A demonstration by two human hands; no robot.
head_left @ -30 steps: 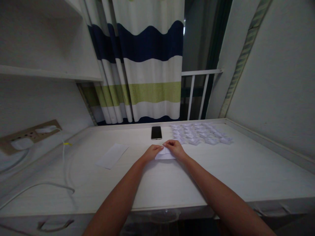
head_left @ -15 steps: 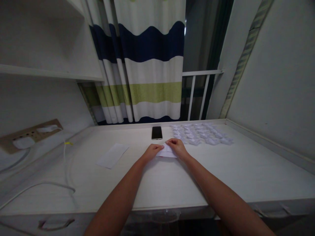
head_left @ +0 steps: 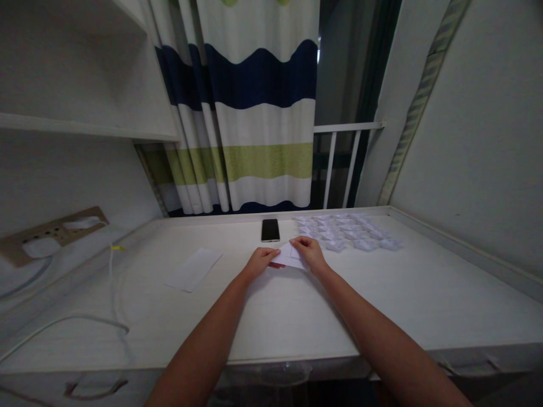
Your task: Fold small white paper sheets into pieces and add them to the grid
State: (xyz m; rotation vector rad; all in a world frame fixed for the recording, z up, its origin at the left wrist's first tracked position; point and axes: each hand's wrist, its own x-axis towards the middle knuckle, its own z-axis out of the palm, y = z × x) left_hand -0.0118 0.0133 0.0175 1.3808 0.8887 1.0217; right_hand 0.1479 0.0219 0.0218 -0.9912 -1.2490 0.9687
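A small piece of folded white paper (head_left: 291, 257) is held up between my two hands, a little above the desk. My left hand (head_left: 261, 263) pinches its left end, thumb on top and fingers underneath. At the paper's upper right, my right hand (head_left: 310, 252) grips it with thumb and fingers closed. Creases show on the paper's face. Behind my right hand, several folded white paper pieces (head_left: 348, 230) lie in rows on the desk. A flat white sheet of paper (head_left: 194, 270) rests to the left of my left hand.
A black phone (head_left: 270, 230) lies beyond my hands on the white desk (head_left: 292, 328). On the left, a power strip (head_left: 53, 234) with plugs is at the wall, and a white cable (head_left: 72, 317) runs over the desk. A striped curtain (head_left: 263, 124) hangs behind.
The folded paper has tilted, its right side rising slightly. My right hand has shifted a little up and to the right, and fingers of my left hand show more beneath the paper.
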